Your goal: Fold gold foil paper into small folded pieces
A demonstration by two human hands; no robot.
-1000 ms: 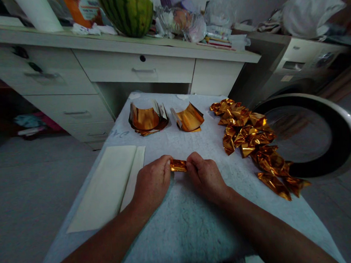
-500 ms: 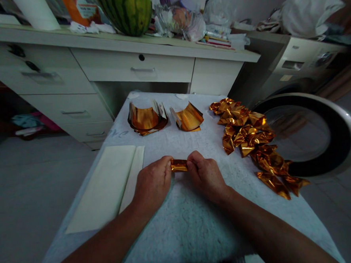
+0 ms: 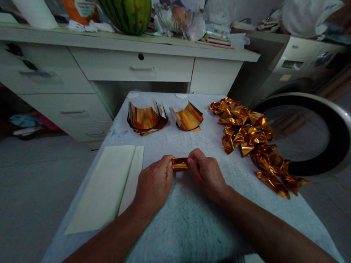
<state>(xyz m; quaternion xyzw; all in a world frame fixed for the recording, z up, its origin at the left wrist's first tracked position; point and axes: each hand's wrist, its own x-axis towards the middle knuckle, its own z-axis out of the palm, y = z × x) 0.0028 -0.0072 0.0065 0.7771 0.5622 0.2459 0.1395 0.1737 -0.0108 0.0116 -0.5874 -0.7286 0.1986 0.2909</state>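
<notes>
Between my two hands is a small roll of shiny gold foil paper (image 3: 180, 164), held level just above the cloth. My left hand (image 3: 156, 180) is closed on its left end, and my right hand (image 3: 206, 173) pinches the right end; both ends are hidden by fingers. Beyond them lie two curved stacks of gold foil sheets, a larger stack (image 3: 145, 118) and a smaller stack (image 3: 189, 118). To the right runs a heap of folded gold foil pieces (image 3: 247, 135) with twisted or pinched shapes. Left of my left hand lies folded cream paper (image 3: 107, 183).
A pale cloth (image 3: 181, 234) covers the table. The open round washing machine door (image 3: 350, 136) stands close to its right edge. Behind is a white desk with drawers (image 3: 141, 66), bearing a cut watermelon (image 3: 126, 11), a paper roll (image 3: 34, 13) and plastic bags.
Both hands still grip the foil roll's ends. The roll has tipped slightly and its upper face looks darker and more hollowed. The stacks and heap have not moved.
</notes>
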